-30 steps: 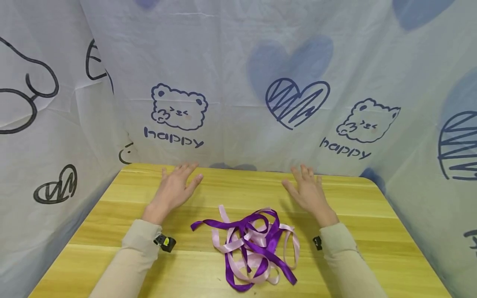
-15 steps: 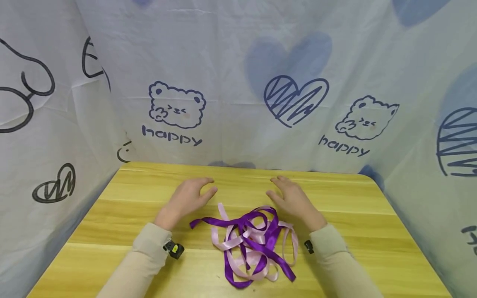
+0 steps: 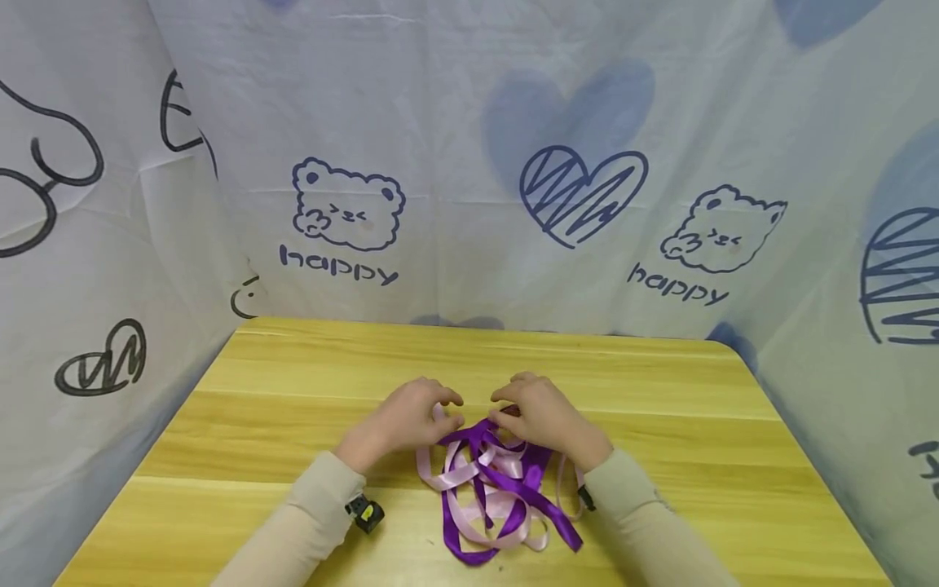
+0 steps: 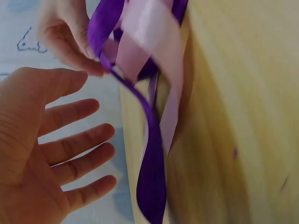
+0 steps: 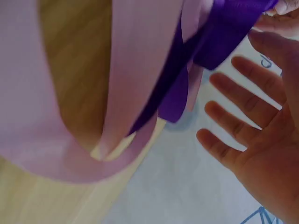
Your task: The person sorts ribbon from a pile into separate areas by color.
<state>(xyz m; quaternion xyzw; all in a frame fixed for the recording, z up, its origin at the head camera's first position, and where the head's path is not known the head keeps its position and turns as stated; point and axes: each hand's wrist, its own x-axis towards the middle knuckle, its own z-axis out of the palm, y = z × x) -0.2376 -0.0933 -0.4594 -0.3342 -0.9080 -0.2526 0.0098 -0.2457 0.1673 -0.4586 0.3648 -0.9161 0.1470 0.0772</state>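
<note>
A loose tangle of satin ribbons lies on the table, a purple ribbon (image 3: 530,494) looped through a pale pink ribbon (image 3: 460,478). At its far left side is my left hand (image 3: 407,420), fingers apart and slightly bent, holding nothing in the left wrist view. My right hand (image 3: 546,417) hovers over the far right side, hiding some loops. In the right wrist view its fingers (image 5: 238,100) are spread, and the purple ribbon (image 5: 224,35) passes close to the thumb. Whether the right fingertips touch the ribbon, I cannot tell.
The wooden table (image 3: 293,359) has rounded far corners. Behind and beside it hangs a white curtain (image 3: 455,122) printed with hearts and bears. A small black wrist camera (image 3: 365,514) sits at the left cuff.
Both hands have come inward and nearer, from the far part of the table to the far edge of the ribbon tangle. Their fingers are more bent. The tangle stays in place.
</note>
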